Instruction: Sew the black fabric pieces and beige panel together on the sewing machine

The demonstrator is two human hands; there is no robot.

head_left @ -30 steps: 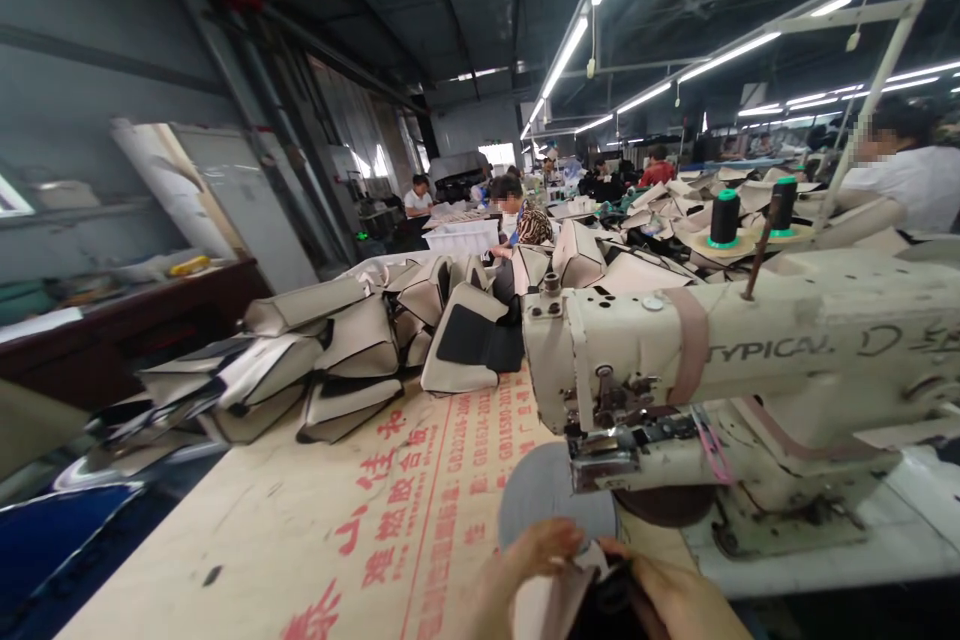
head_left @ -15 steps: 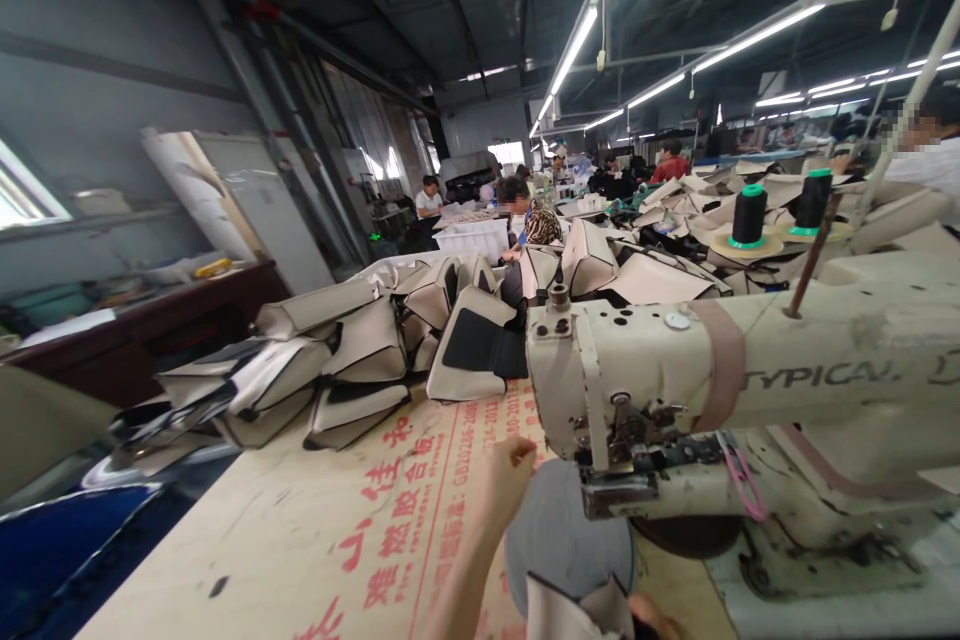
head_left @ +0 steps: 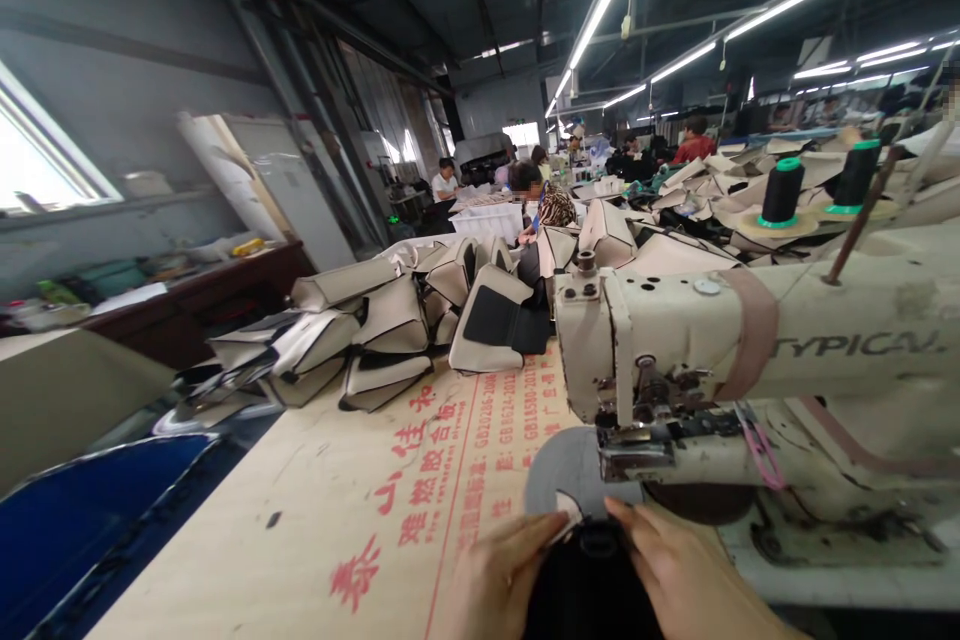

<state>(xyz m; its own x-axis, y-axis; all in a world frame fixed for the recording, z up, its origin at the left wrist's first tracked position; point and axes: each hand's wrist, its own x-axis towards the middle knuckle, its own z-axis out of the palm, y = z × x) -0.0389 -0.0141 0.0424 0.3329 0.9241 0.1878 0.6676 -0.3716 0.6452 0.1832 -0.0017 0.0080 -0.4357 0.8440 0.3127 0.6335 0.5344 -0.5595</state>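
Note:
My left hand (head_left: 495, 575) and my right hand (head_left: 686, 575) both grip a black fabric piece (head_left: 592, 580) at the bottom edge of the view. The piece lies in front of the needle area of a cream TYPICAL sewing machine (head_left: 750, 360). A grey round fabric piece (head_left: 559, 475) lies on the table just beyond my fingers, under the machine head. My fingertips pinch the far edge of the black piece, where a small white bit shows.
A beige board table (head_left: 337, 510) with red printed characters stretches to the left. Several beige and black sewn covers (head_left: 375, 330) are piled at its far end. Black thread cones (head_left: 780, 192) stand behind the machine. Other people sit at work far back.
My left hand, raised over the table half a second ago, has come back down onto the black piece. Both hands now hold it together. The view has shifted slightly left.

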